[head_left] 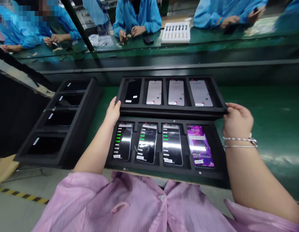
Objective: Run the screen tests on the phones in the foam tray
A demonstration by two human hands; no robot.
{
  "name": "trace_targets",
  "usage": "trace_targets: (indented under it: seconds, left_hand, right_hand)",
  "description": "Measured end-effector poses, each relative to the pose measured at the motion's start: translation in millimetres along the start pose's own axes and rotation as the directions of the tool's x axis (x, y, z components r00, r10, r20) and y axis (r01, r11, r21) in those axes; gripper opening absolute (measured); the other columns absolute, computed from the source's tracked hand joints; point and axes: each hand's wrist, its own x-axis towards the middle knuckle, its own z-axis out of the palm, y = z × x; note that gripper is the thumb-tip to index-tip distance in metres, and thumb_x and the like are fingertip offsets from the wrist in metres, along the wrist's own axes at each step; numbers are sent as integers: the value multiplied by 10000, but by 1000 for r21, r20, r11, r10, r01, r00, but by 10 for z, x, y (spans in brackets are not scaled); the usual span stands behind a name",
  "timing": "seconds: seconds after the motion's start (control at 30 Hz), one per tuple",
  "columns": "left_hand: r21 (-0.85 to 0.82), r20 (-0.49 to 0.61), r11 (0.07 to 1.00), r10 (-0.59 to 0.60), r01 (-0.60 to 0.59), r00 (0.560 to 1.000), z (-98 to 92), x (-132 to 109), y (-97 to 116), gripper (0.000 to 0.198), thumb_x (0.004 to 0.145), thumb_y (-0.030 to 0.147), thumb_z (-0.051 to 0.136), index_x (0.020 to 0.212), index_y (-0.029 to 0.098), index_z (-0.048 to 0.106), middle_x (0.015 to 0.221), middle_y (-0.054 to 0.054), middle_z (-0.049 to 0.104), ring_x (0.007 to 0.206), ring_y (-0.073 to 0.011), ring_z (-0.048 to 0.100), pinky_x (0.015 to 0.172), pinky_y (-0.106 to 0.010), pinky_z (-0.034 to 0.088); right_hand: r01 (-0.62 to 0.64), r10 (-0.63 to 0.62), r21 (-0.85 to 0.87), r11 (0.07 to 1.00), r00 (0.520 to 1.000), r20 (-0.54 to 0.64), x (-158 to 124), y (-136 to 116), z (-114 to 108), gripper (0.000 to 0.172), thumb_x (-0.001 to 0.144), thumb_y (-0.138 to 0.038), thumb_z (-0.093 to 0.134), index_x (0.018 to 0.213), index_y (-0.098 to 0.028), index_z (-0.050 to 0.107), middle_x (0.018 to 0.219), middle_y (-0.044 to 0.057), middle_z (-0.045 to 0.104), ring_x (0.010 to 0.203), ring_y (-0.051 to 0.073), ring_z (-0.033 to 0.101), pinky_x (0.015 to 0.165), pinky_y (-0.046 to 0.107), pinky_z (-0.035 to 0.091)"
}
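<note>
A black foam tray (164, 109) spans the space between my two hands. My left hand (113, 110) is closed on its left end, and my right hand (237, 120) grips its right end. In its slots lie a dark phone (133, 91) and several phones with pale grey screens, one a grey-screened phone (176, 92). Nearer to me sits a second black tray (220, 161). It holds phones with dark test lists, such as the list-screen phone (172, 145), and a phone with a purple lock screen (201, 146) at its right.
On the left stands a stack of black trays (78, 124) with dark phones. All rest on a green bench (265, 135). Beyond a raised ledge (188, 66), people in blue coats work at another bench, where a white tray (176, 40) of small parts stands.
</note>
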Motion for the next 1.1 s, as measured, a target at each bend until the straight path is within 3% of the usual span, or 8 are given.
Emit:
trace_targets:
  seconds: [0.07,0.17,0.27,0.37,0.5,0.67,0.8,1.1]
  left_hand:
    - [72,13,997,31,-32,999,-103,-347,-17,652,992,424,608,1579,186,453,1679,-159,422,1600,-301,331,1332,-464,249]
    - [255,186,912,279,-320,942,-305,-1051,42,764,1005,521,605,1643,210,324,1742,-182,282,1643,-326,212,1342,-548,186]
    - [381,392,756,390,-533,833,-471,-1729,118,650,1057,526,523,1636,299,332,1760,-156,234,1642,-347,211,1327,-640,169]
    - [461,420,709,357,-534,835,-515,-2127,105,568,1057,500,530,1582,304,436,1749,-160,248,1635,-380,219,1315,-682,169]
    - [508,328,719,347,-474,879,-434,-2263,-25,534,1045,495,545,1525,262,521,1715,-171,318,1622,-401,240,1303,-691,212]
    - [553,303,667,397,-499,866,-368,-2274,-140,506,1034,513,556,1458,242,598,1655,-172,430,1582,-410,308,1296,-695,212]
    - [585,273,643,418,-495,866,-344,-2281,-152,532,1032,550,548,1453,231,602,1649,-183,438,1564,-419,337,1294,-703,203]
    - [590,348,650,330,-479,877,-339,-2258,-12,595,1022,586,582,1531,280,550,1722,-191,296,1594,-443,276,1281,-746,166]
  right_hand:
    - [26,-26,-1,1000,1000,3,-294,-196,-145,426,985,-401,515,1310,-133,580,1266,236,647,1099,321,671,968,515,558]
    - [146,-143,-17,989,981,131,-816,-573,-457,447,920,-424,667,1310,-206,643,1404,190,617,1344,373,576,1173,549,436]
    - [501,-416,-105,859,803,427,-1331,-821,-719,340,973,-448,653,1231,-228,676,1399,179,616,1367,411,550,1216,636,359]
    - [641,-443,-178,746,678,587,-1719,-815,-792,339,1066,-440,516,1299,-221,629,1380,189,625,1296,422,594,1173,742,343]
    - [628,-328,-292,722,681,654,-1867,-587,-670,526,1090,-541,424,1433,-164,552,1365,223,632,1338,448,546,1161,812,285]
    - [509,-207,-342,790,746,633,-1410,-384,-391,732,1039,-691,436,1488,-120,531,1445,278,582,1437,541,422,1138,875,207]
    - [461,-228,-368,807,820,526,-1206,-510,-380,743,1041,-698,436,1524,-138,513,1564,286,471,1499,557,326,1172,834,213]
    - [645,-381,-266,717,681,625,-2086,-739,-605,549,1106,-558,423,1450,-156,569,1503,238,538,1448,458,454,1184,789,290]
